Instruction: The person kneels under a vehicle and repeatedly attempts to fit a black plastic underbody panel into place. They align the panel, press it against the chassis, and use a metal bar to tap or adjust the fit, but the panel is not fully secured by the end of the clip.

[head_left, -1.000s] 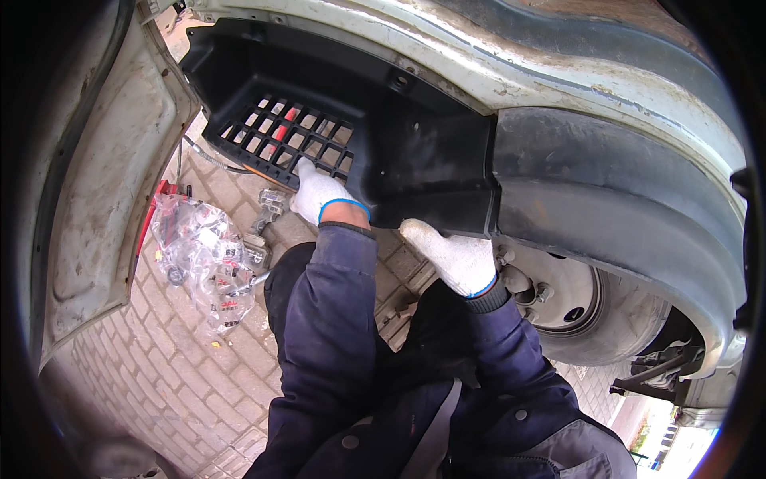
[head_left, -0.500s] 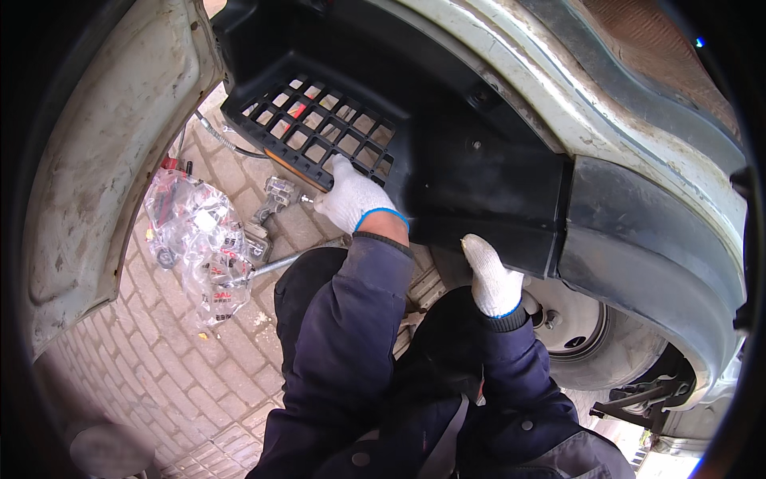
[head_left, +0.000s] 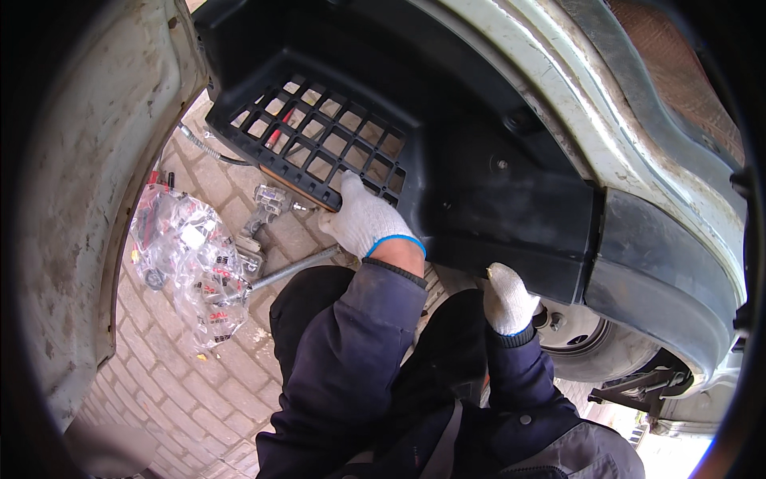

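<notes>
A black plastic step panel point(head_left: 503, 231) with a square-holed grid tread point(head_left: 345, 145) sits in the doorway of a vehicle. My left hand point(head_left: 369, 214), in a white knit glove with a blue cuff edge, is closed on the tread's near edge. Its thumb lies over the top at the grid, while the fingers are partly hidden below. Farther right, my right hand point(head_left: 509, 300) wears the same kind of glove and pinches the panel's lower edge. The right thumb points up against the outer face; the other fingers are hidden behind.
A worn pale door point(head_left: 136, 184) stands at the left. On the brick paving point(head_left: 199, 391) lie a clear plastic bag point(head_left: 195, 263), a cordless power tool point(head_left: 267, 207) and a metal bar point(head_left: 295, 266). A dark wheel-arch trim point(head_left: 662, 255) and a wheel point(head_left: 586, 343) are at the right.
The view has shifted, so the panel's right end and both hands appear lower and farther right. Both hands keep the same hold on the panel.
</notes>
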The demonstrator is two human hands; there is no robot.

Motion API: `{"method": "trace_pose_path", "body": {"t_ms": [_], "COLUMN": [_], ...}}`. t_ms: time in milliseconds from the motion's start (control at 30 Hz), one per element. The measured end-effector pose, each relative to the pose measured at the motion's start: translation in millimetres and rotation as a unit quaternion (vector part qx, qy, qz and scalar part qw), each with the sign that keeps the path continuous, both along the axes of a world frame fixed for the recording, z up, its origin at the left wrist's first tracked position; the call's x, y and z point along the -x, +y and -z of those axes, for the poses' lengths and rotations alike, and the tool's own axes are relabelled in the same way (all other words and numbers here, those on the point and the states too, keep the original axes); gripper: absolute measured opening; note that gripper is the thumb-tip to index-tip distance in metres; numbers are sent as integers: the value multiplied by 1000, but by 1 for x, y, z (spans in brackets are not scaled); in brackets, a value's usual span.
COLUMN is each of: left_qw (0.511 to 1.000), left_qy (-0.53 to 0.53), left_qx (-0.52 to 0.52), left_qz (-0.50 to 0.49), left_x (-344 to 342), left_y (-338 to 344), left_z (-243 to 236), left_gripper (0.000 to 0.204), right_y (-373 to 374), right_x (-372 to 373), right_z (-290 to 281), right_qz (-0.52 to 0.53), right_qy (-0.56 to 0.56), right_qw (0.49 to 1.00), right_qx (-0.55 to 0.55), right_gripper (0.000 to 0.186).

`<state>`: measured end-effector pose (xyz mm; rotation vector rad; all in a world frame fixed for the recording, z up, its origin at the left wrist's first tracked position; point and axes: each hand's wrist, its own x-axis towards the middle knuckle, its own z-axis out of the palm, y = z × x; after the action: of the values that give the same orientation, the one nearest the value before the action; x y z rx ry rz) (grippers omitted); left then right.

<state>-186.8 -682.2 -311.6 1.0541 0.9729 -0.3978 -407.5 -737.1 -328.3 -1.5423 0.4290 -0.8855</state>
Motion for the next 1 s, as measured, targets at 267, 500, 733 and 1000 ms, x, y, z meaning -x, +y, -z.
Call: {"method": "trace_pose_path", "body": {"t_ms": [267,500,733,1000], "left_qw": [998,996,991,978], "left_qy": [-56,-29,-98,-61], "left_qx": [41,-61,-23,150], "left_qz": [10,58,89,134], "left_x": [3,8,16,13], "left_y": [2,2,9,23], "left_z": [17,11,28,48], "left_gripper": [66,73,75,76], "right_y": [7,2,10,8], "right_x": [-13,-13,-13,10], "right_z": [-18,-28,-33,-22], "right_qz": [106,73,91,63], "right_qy": [71,117,100,186], "right_qw": [990,983,988,963], "right_qx": [60,122,75,187], "right_gripper": [27,53,36,58]}}
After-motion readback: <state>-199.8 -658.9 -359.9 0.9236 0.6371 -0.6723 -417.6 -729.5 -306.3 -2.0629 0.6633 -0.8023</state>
